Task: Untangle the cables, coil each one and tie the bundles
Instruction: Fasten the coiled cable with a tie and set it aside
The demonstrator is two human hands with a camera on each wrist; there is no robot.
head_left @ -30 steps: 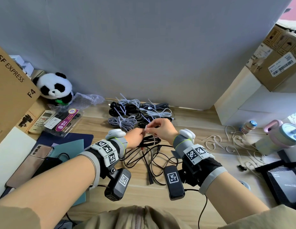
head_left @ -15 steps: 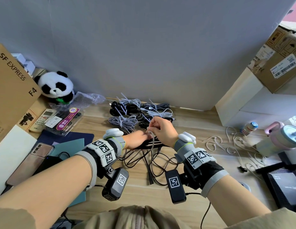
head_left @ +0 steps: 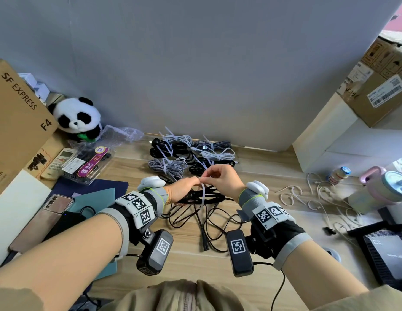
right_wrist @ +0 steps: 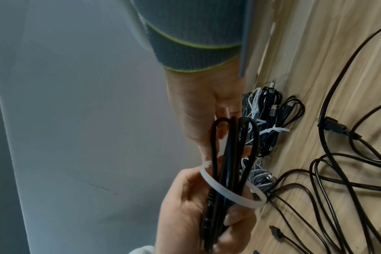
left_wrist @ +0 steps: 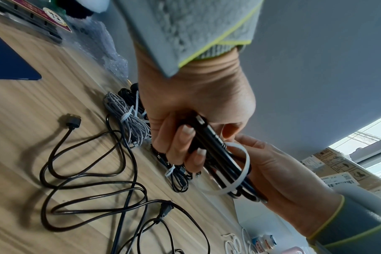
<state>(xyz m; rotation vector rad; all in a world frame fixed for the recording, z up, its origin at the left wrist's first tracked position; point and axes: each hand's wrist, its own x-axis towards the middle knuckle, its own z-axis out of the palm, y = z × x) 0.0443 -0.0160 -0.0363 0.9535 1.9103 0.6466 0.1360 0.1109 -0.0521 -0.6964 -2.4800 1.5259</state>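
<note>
Left hand (left_wrist: 185, 123) fingers curled tight round coiled black cable (left_wrist: 215, 154); right hand (head_left: 220, 178) pinches white zip tie (left_wrist: 235, 182) looped loosely round same coil, above wooden surface (head_left: 188, 254).

soft daylight from the right, faint shadows — fisheye-bent edges, blurry wrist views

Right hand (head_left: 220, 176) fingertips — and zip tie (head_left: 203, 194) ends — hidden behind knuckles

**Count on the desk**

Two hands: left (head_left: 182, 189), right (head_left: 220, 176). One black coil (head_left: 204, 197) held, one white tie (left_wrist: 239, 178) looped around it. One panda (head_left: 77, 117), one remote (head_left: 58, 162), one phone (head_left: 49, 212), one small bottle (head_left: 338, 175).
</note>
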